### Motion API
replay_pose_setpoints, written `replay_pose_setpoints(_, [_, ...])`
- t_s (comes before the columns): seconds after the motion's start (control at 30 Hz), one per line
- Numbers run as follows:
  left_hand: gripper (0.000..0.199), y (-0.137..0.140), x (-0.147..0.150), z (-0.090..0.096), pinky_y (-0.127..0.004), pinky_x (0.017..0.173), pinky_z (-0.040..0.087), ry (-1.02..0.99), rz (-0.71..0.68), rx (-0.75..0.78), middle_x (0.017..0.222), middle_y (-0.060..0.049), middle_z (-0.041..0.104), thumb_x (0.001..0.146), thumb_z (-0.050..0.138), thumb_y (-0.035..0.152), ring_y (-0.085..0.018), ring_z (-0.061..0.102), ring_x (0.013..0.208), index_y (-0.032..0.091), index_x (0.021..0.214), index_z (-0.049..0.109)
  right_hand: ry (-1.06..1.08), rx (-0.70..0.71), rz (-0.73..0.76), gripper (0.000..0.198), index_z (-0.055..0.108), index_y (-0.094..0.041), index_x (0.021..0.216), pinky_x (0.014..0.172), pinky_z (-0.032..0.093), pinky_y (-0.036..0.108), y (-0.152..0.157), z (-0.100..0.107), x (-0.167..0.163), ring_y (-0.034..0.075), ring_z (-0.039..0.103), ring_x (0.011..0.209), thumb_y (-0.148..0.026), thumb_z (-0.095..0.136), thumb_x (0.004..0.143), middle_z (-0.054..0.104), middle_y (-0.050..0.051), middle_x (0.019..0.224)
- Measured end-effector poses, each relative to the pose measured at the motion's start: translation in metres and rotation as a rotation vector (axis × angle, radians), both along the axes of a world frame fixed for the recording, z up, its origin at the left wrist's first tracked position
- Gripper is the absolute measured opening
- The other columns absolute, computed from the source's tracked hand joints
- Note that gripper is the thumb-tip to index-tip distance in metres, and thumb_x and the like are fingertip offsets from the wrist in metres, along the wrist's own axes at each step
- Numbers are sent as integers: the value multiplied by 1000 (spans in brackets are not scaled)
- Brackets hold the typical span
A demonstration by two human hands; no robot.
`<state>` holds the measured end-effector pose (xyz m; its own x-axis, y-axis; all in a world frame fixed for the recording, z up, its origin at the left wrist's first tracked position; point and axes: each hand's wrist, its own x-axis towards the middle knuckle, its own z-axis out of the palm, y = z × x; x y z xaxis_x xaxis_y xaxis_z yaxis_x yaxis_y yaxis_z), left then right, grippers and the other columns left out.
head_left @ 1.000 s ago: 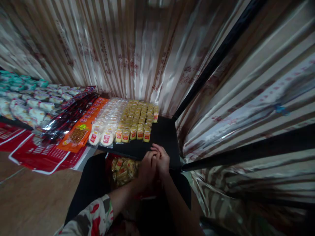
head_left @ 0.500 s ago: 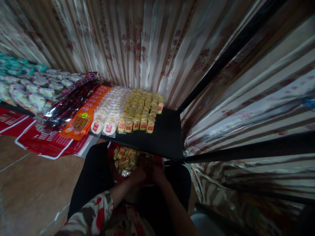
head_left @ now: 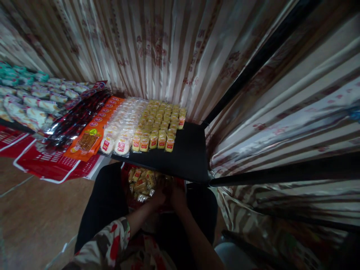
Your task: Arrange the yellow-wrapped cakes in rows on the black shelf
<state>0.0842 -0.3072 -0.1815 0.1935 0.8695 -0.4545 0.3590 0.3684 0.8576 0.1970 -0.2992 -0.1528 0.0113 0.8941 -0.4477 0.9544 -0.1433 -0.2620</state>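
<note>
On my lap is an open red bag (head_left: 125, 179) holding several small gold-wrapped snack packets (head_left: 142, 183). My left hand (head_left: 159, 195) reaches into it at the right side of these packets. My right hand (head_left: 177, 195) is close beside it, near the bag's right edge. Both hands point away from me, and their fingers are lost in shadow and blur. Whether either one holds a packet does not show. Just beyond, on the black table (head_left: 191, 150), stand rows of yellow wrapped snacks (head_left: 153, 139) with red labels.
Left of the yellow rows lie white round crackers (head_left: 122, 144) in clear wrap, an orange snack packet (head_left: 89, 140), dark shiny packets (head_left: 75, 118) and white packets (head_left: 39, 105). A red bag (head_left: 47, 161) hangs over the table's front edge. Striped curtains (head_left: 168, 48) and black poles (head_left: 253, 71) enclose the table.
My hands have shifted slightly within the bag, with the left hand a little farther forward. The view has moved slightly. The rows on the table look the same.
</note>
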Motion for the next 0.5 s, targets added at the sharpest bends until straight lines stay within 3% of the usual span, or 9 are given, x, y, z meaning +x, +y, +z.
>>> replay_pose_setpoints(0.23, [54,-23,-10,21,-36,99,41,-168,-29,100,124,-9,59,69,64,26,-23,55,112,18,122,52,347,156,-138,34,61,-15,109,82,48,31,-7,22,7,22,65,93,-31,42,84,69,11,100])
replay_pose_setpoints(0.33, [58,-32,-15,34,-36,100,40,-42,-34,172,129,-10,54,72,61,26,-22,53,116,18,128,45,435,209,-205,32,63,-17,103,83,49,34,-10,23,5,23,65,92,-34,49,79,70,9,97])
replay_pose_setpoints(0.5, [44,-40,-21,55,-35,97,41,146,43,283,124,-9,57,79,51,28,-21,54,112,20,122,47,642,308,-268,29,64,-23,98,89,47,38,-16,35,0,22,63,97,-35,58,72,69,4,101])
